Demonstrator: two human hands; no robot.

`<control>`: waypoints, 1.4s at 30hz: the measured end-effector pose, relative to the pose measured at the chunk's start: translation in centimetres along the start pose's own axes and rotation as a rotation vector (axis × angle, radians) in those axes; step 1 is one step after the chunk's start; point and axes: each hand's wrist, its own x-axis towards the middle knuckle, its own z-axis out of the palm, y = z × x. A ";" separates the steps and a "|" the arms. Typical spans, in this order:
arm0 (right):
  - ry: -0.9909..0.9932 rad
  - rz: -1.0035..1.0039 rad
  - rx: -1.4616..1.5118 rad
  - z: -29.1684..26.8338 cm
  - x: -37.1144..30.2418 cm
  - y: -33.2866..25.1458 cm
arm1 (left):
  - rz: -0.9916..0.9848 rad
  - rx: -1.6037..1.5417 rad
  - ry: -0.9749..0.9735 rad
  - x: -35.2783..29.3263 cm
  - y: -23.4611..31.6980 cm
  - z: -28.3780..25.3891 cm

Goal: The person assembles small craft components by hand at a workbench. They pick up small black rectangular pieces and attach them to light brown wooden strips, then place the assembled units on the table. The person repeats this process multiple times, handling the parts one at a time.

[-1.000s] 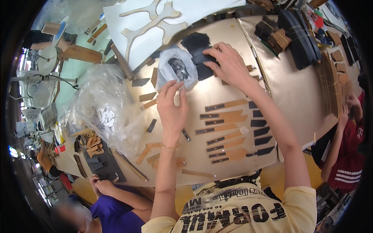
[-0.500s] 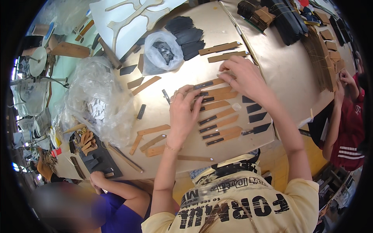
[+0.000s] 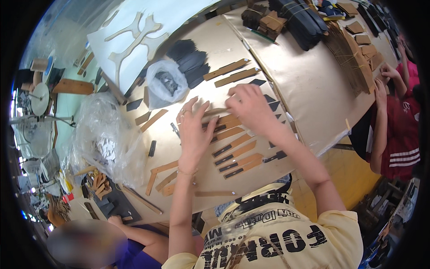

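Note:
A brown leather strip [image 3: 217, 111] is tilted up a little between my hands, one end in the fingers of my right hand [image 3: 250, 107], which are closed on it. My left hand [image 3: 193, 130] is beside the strip's other end, its thumb and fingers apart. Beneath and nearer to me lies a row of brown leather strips [image 3: 245, 151], several bearing a dark inlay near the left end. My left thumb is over the upper strips and partly hides them. Dark pointed pieces [image 3: 274, 157] lie right of the row, partly behind my right forearm.
Two brown strips [image 3: 237, 77] lie farther off, near black stacked pieces [image 3: 190, 65] and a plastic bag [image 3: 166, 85] of dark bits. A large clear bag [image 3: 105, 134] is at left. Co-workers sit at lower left and right. Bundled leather pieces [image 3: 354, 67] stand at far right.
My view has shifted, so the table things sit farther left. The right hand has lifted one end of the upper strip; the left hand's fingers have spread from the row.

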 end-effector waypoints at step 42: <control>0.006 1.048 1.109 -9.2 -16.0 -1.4 | -0.498 -0.908 -0.367 -6.9 11.3 3.9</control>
